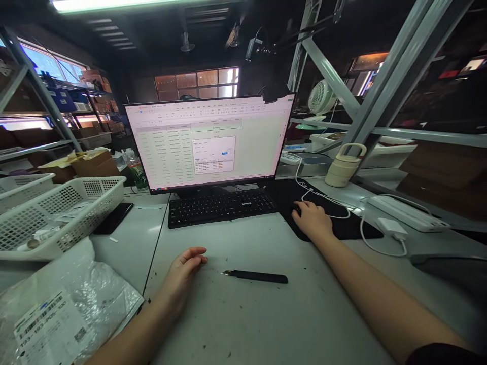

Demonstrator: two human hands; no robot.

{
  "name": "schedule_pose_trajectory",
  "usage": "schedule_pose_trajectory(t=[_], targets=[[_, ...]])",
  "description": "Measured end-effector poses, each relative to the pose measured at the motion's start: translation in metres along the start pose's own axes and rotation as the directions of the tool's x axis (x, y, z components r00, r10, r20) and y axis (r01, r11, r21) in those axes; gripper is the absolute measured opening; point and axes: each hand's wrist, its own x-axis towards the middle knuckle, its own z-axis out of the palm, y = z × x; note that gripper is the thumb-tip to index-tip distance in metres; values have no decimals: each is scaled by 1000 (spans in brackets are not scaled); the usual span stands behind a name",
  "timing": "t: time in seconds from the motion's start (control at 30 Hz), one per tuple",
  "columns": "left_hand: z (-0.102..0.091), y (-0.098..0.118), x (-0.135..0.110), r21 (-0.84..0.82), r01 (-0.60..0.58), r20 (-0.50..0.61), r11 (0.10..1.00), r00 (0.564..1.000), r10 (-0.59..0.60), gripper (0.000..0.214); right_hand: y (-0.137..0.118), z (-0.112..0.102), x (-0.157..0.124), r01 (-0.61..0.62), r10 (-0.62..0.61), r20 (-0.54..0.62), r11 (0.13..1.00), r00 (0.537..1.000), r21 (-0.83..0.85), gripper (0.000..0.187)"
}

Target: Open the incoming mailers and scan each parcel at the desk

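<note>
My right hand [312, 219] rests curled over a dark computer mouse [297, 208] on a black mouse pad [342, 225], just right of the black keyboard [220, 205]. My left hand [184, 268] lies on the grey desk with its fingers loosely bent and nothing in it. A black utility knife [256, 276] lies on the desk to the right of my left hand, a short gap away, blade tip pointing left. The monitor [209, 142] behind the keyboard shows a spreadsheet with a dialog box.
A white mesh basket [64, 213] and a bubble-wrap parcel with a barcode label [57, 309] sit at left, with a black phone [114, 217] beside them. A beige lidded jug [344, 166], a white power strip [407, 212], charger and cables lie at right under a metal frame.
</note>
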Motion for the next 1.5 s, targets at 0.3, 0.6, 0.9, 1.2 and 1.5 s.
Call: schedule_pose_trajectory(t=[0.3,0.6,0.9,1.2,1.5], targets=[[-1,0,1,10,2,-6,1000,1000,-2,41,0,-1,0,0,0,6,1000,1000,15,48],[2,5,-3,37,10,-8,999,1000,-9,41,2,2,2,22,-23,3,1000,1000,16,45],[4,4,-1,23,6,-19,1000,1000,-6,40,3,2,3,24,-24,20,1000,999,20,46],[4,4,-3,34,0,-14,999,1000,0,41,3,2,3,26,-26,16,1000,1000,17,46],[3,5,-2,26,12,-16,1000,1000,-11,42,3,2,2,23,-23,15,999,1000,29,46]])
